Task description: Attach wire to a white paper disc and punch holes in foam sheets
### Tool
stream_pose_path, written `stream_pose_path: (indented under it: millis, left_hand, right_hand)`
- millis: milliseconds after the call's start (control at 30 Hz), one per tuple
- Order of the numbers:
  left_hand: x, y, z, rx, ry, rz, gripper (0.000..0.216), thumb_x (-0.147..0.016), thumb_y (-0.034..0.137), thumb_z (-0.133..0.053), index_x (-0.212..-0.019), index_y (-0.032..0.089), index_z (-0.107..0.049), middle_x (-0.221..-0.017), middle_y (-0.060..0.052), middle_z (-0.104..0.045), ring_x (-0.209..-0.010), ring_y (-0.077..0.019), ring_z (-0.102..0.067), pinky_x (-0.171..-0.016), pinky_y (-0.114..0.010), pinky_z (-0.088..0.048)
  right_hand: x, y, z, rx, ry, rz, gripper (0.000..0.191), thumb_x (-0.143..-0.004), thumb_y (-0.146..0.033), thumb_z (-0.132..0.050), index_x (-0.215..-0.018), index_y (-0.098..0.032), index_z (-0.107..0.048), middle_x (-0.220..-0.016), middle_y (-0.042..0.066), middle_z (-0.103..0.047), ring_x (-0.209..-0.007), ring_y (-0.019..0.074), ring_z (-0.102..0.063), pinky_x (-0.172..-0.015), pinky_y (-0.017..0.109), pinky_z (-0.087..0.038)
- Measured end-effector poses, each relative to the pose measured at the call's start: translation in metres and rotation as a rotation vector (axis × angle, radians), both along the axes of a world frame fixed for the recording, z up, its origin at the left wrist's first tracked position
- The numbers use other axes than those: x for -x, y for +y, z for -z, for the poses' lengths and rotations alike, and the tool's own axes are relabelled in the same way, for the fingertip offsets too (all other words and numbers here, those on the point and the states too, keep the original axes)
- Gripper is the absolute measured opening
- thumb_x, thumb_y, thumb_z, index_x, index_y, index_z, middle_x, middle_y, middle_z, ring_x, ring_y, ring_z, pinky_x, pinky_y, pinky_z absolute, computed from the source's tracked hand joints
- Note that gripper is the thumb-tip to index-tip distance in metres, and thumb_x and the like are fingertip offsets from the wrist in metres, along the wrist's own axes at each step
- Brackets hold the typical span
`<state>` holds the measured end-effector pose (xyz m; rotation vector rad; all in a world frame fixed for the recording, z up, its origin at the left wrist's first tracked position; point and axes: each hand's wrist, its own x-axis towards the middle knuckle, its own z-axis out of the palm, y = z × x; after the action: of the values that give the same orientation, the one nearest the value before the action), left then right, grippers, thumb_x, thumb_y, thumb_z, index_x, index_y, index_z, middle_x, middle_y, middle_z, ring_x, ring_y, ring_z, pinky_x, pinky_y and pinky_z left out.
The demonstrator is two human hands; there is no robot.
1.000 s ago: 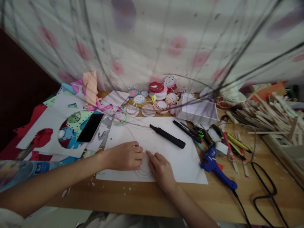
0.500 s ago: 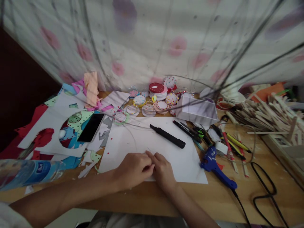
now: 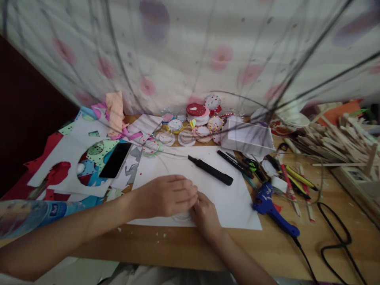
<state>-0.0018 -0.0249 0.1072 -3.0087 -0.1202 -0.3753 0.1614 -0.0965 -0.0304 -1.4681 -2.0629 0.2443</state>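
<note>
The left hand point(image 3: 166, 196) and right hand point(image 3: 205, 213) rested together on a white paper sheet point(image 3: 234, 202) on the counter point(image 3: 267, 249). Whether their fingers clasped anything could not be told.

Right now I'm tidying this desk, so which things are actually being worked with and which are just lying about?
In hand: left hand, right hand, white paper sheet, round paper cutout under the fingers.
Lying about: black pen-shaped tool, blue glue gun, phone, wooden sticks, decorated paper discs, water bottle.
</note>
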Motion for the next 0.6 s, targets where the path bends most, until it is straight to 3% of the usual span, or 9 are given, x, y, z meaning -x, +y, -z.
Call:
stream_pose_path:
  millis: [100,233,333,433,600]
  left_hand:
    - [-0.014,0.001,0.009,-0.061,0.052,0.143,0.02,-0.09,0.009,-0.047,-0.096,0.015,-0.065,-0.108,-0.008,-0.067,-0.104,-0.0199,-0.057,-0.096,-0.032,-0.041]
    - [-0.024,0.007,0.023,-0.079,0.049,0.152,0.023,-0.089,0.009,-0.047,-0.075,0.017,-0.063,-0.077,-0.006,-0.067,-0.075,-0.018,-0.057,-0.072,-0.034,-0.045]
    - [-0.02,0.012,0.024,-0.071,0.097,0.035,0.024,-0.089,0.008,-0.045,-0.073,0.017,-0.06,-0.068,-0.004,-0.061,-0.066,-0.0172,-0.052,-0.06,-0.033,-0.042]
    - [-0.014,0.012,0.025,0.011,0.126,-0.114,0.021,-0.09,0.011,-0.046,-0.076,0.016,-0.061,-0.071,-0.004,-0.062,-0.07,-0.0182,-0.055,-0.062,-0.032,-0.042]
    - [-0.016,0.006,0.031,0.473,0.178,-0.515,0.018,-0.089,0.021,-0.051,-0.08,0.016,-0.066,-0.081,-0.005,-0.069,-0.08,-0.0201,-0.062,-0.07,-0.031,-0.043]
  right_hand:
    - [-0.001,0.0,0.004,-0.029,0.014,0.007,0.028,-0.08,-0.002,-0.036,-0.076,-0.015,-0.061,-0.068,0.005,-0.059,-0.063,0.0173,-0.053,-0.055,0.027,-0.044]
    - [-0.001,0.0,0.003,-0.018,0.01,0.02,0.026,-0.08,-0.002,-0.038,-0.072,-0.016,-0.058,-0.069,0.004,-0.058,-0.062,0.0156,-0.053,-0.054,0.024,-0.041]
    - [0.001,0.0,-0.001,-0.007,-0.007,0.03,0.024,-0.085,-0.007,-0.042,-0.067,-0.018,-0.055,-0.066,0.002,-0.054,-0.06,0.0147,-0.05,-0.052,0.023,-0.037]
    - [0.002,0.001,-0.004,-0.003,-0.026,0.035,0.022,-0.088,-0.011,-0.044,-0.07,-0.018,-0.056,-0.066,0.002,-0.053,-0.06,0.0146,-0.049,-0.051,0.023,-0.035]
    - [0.002,-0.001,-0.006,-0.002,-0.061,0.025,0.022,-0.091,-0.013,-0.043,-0.076,-0.018,-0.058,-0.067,0.002,-0.054,-0.062,0.0148,-0.05,-0.052,0.023,-0.034]
